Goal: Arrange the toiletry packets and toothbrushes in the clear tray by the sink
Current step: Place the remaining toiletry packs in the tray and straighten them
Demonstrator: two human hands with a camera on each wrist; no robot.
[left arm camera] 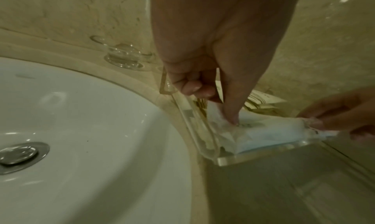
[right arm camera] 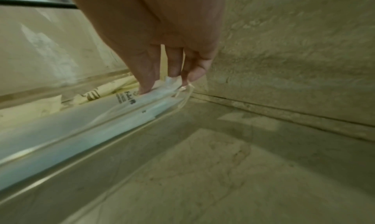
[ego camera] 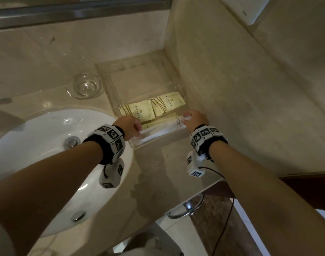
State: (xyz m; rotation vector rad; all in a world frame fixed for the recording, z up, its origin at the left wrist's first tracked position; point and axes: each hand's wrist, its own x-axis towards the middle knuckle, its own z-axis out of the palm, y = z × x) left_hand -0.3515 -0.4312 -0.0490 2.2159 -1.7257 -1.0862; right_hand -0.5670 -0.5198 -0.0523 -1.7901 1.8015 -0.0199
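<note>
Toothbrush packet (ego camera: 161, 129) lying in clear tray (ego camera: 106, 78), along its near wall
Long axis runs from left hand (ego camera: 129, 129) to right hand (ego camera: 195, 120); yellow packets (ego camera: 152, 108) just beyond both. Right pinches the crimped end; left presses one fingertip on the other end, remaining fingers curled. Likely light, slippery film over a stiff core: take it by the ends.

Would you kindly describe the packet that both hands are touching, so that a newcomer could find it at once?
Just right of the white sink stands the clear tray. Along its near wall lies a long white toothbrush packet; the left hand touches one end and the right hand pinches the other. The yellow packets behind it are shorter and squarish.
</note>
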